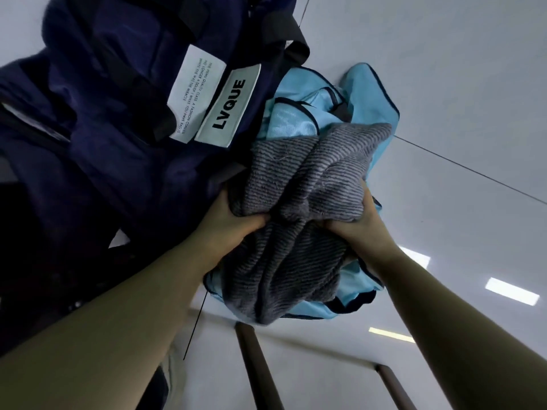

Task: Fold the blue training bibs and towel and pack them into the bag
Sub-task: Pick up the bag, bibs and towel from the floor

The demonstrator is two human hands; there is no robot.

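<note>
A grey ribbed towel (305,179) lies bunched on top of light blue training bibs (296,119) with dark trim, in the middle of the view. My left hand (233,220) grips the towel's left side, fingers curled into the cloth. On the right side, my right hand (355,223) grips the towel together with the bibs beneath it. The bundle sits against the navy bag (103,113), which fills the upper left and carries two white labels. The bag's opening is hidden.
A white tiled floor (458,84) with dark grout lines spreads to the right and above. Dark brown bars (257,362), possibly furniture legs, show at the bottom. Black straps (284,28) cross the bag near the top.
</note>
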